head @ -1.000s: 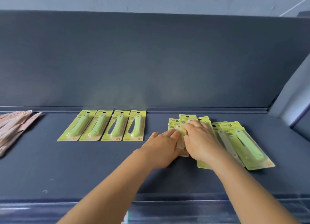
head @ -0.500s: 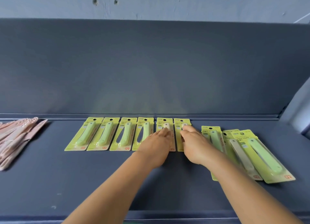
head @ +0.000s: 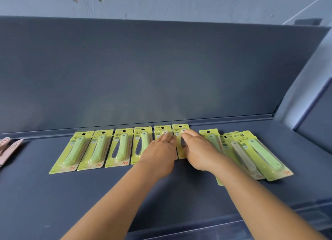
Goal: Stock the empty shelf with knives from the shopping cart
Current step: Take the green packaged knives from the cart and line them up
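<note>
I judge I'm squaring the row: flat left hand (head: 159, 155) and right hand (head: 197, 151) press adjacent knife cards (head: 180, 132); next, the overlapped pile (head: 251, 153) right needs spreading.

Both hands (head: 179, 151) flat on carded knives (head: 162, 132) along dark shelf (head: 36, 194)

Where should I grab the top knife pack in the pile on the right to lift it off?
Take the top pack by its near right corner, coming from the right. It lies flat, tilted, overlapping the pack beneath on its left, so only its right and near edges overhang bare shelf. Pinch the card there, thumb on top, rather than the rounded blister, which would probably slip.
</note>
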`<state>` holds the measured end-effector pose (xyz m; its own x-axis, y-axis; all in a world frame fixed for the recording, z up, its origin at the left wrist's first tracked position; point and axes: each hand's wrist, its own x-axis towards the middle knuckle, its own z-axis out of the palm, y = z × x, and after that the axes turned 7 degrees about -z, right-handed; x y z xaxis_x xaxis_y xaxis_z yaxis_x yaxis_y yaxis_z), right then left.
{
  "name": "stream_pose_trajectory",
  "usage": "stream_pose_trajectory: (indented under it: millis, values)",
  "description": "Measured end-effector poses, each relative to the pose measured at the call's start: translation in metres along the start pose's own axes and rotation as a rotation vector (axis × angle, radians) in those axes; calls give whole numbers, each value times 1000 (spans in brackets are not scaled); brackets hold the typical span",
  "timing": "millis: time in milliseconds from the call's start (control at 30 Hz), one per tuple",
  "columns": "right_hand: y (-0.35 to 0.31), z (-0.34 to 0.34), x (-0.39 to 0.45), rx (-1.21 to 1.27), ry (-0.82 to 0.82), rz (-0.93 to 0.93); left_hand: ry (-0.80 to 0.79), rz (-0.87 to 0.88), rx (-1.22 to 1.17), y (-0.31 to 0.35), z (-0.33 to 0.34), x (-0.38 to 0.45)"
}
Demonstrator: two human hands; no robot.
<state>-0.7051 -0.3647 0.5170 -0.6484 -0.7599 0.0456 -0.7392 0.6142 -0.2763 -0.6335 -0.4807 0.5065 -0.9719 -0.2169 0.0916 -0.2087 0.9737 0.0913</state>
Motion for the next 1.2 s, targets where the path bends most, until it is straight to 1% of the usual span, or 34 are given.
stream_pose_trajectory:
  millis: [67, 167, 300, 400, 500, 633, 700, 767, 833, 933, 1000, 1200]
  values:
    - [4, -6, -10, 1, 56, 10, 46, 70, -69, 9, -4, -3]
    - [13, -17, -27, -16, 101, 61, 32, 177, -130, 33, -9, -6]
    - [33, -28, -50, -26, 73, 155, -19, 233, -104, 64, -7, -2]
    - [52, -30, -64, 7, 17, 193, -78, 214, -70, 81, -2, 5]
    - [67, -32, -73, 19, -79, 155, -112, 150, -40, 92, 4, 13]
    - [84, -37, -73, -53, -190, 115, -130, 60, -13, 97, 8, 22]
    - [92, -40, -70, -79, -189, 115, -129, 37, 2, 97, 7, 24]
    - [96, -42, -67, -53, -149, 108, -130, 26, 31, 97, 7, 27]
    - [98, -44, -65, -18, -127, 54, -130, 17, 34, 96, 8, 29]
    - [99, -41, -63, 17, -198, -32, -117, 20, 34, 96, 10, 31]
    - [101, -40, -61, -4, -228, -27, -113, 19, 37, 97, 9, 32]
    - [106, -38, -45, -85, -205, 41, -126, 26, 47, 96, 8, 36]
